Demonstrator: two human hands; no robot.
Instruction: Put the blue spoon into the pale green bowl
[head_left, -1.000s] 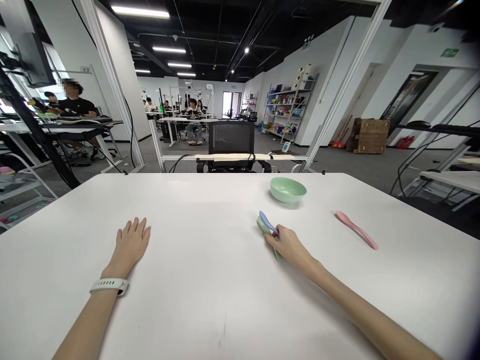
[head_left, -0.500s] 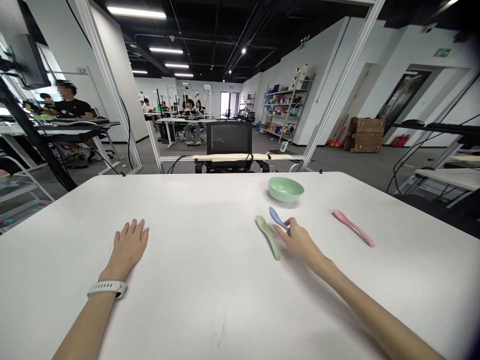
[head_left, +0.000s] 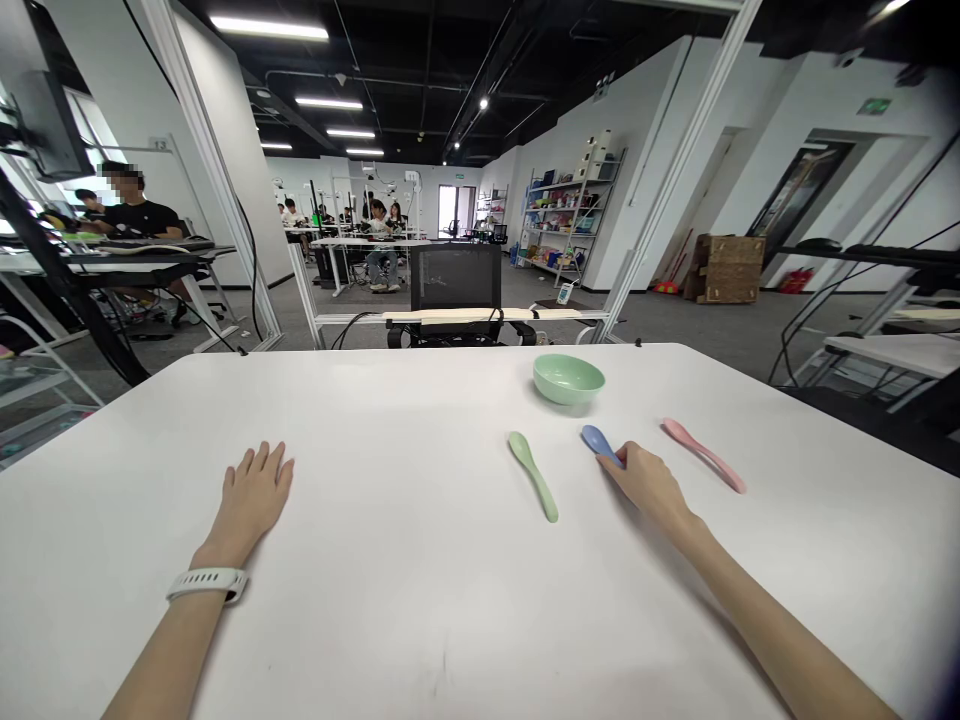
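My right hand [head_left: 646,487] rests on the white table [head_left: 390,610], its fingers on the handle of a blue plastic spoon [head_left: 596,440]. Only the spoon's bowl shows; the hand hides the rest. A pink spoon [head_left: 703,456] lies just to the right of that hand, apart from it. To the left lies a pale green spoon [head_left: 533,477], also untouched. A mint-green bowl [head_left: 568,380] stands beyond them near the far edge. My left hand [head_left: 253,495] lies flat on the table, fingers apart, holding nothing, with a white watch band [head_left: 208,584] on its wrist.
A black monitor [head_left: 455,277] and a white rail stand beyond the far table edge. A seated person [head_left: 135,215] works at a desk on the left. Shelves [head_left: 574,215] and a wooden crate [head_left: 724,268] stand farther back on the right.
My right hand has slid right with the blue spoon, which no longer lies against the green spoon and is now nearer the pink one. My left hand has stayed in place.
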